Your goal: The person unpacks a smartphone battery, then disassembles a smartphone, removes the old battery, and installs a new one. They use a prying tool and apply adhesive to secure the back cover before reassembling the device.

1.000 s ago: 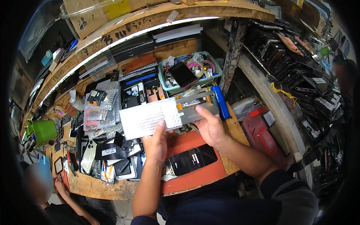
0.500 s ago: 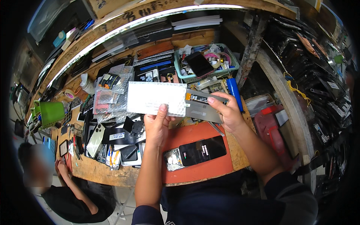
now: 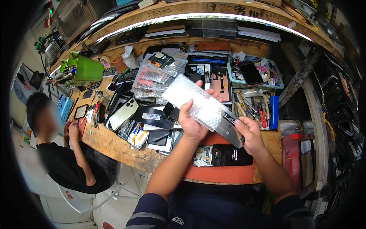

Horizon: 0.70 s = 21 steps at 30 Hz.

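A white bubble-wrap pouch (image 3: 188,95) lies tilted across my left hand (image 3: 192,124), its thumb on top and its fingers behind. From the pouch's lower right end sticks a flat grey phone screen panel (image 3: 230,131); its other part is hidden inside. The panel's outer end is pinched by my right hand (image 3: 251,137), thumb on top. Below both hands, a phone screen (image 3: 234,155) lit with white lettering lies on a red mat (image 3: 221,173). Beside it is an opened phone body (image 3: 203,156) with its inner parts showing.
Bubble-wrapped parts (image 3: 148,78) pile up behind the pouch. A crowded basket (image 3: 280,82) and several hand tools (image 3: 259,108) stand at the back right. Phones (image 3: 124,112) and parts crowd the left. Another person (image 3: 68,164) sits at the far left.
My view has swung left. The pouch and panel have gone from nearly level to slanting down to the right, and the left hand's fingers now reach out behind the pouch.
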{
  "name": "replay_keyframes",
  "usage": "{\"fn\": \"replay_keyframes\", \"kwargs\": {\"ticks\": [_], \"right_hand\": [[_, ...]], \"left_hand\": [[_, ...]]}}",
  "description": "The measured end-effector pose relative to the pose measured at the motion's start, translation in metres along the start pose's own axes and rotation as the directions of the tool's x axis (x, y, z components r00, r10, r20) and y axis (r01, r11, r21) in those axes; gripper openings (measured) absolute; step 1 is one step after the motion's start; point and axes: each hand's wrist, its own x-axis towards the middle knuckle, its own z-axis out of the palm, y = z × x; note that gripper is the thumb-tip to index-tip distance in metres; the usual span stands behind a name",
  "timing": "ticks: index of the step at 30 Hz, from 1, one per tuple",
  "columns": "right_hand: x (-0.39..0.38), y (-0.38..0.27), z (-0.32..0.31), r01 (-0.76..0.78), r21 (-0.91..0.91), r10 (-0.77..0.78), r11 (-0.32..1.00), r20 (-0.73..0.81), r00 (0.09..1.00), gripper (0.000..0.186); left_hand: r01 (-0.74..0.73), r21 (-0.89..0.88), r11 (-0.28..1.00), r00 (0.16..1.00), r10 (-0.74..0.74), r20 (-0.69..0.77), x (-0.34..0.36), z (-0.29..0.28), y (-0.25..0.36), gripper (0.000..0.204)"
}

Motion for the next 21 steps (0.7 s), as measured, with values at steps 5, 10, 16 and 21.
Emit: {"fn": "replay_keyframes", "kwargs": {"ticks": [5,10,16,21], "right_hand": [[0.000,-0.007,0.004,-0.132,-0.120,0.131,0.984,-0.013,0.991,0.029],[0.004,-0.008,0.001,-0.108,-0.090,0.110,0.990,0.016,0.994,0.036],[0.000,-0.012,0.008,-0.084,-0.177,0.081,0.981,-0.020,0.996,0.034],[0.002,-0.007,0.006,-0.036,-0.195,0.030,0.980,-0.035,0.999,0.032]], "left_hand": [[0.140,-0.002,0.990,0.988,-0.140,0.070,-0.006,-0.001,-0.019,0.087],[0.091,-0.011,0.996,0.996,-0.091,0.021,-0.001,-0.001,-0.009,0.084],[0.051,-0.114,0.992,0.999,-0.050,0.014,0.005,-0.007,0.004,0.086],[0.122,-0.060,0.991,0.992,-0.120,0.042,0.000,-0.004,-0.013,0.083]]}}
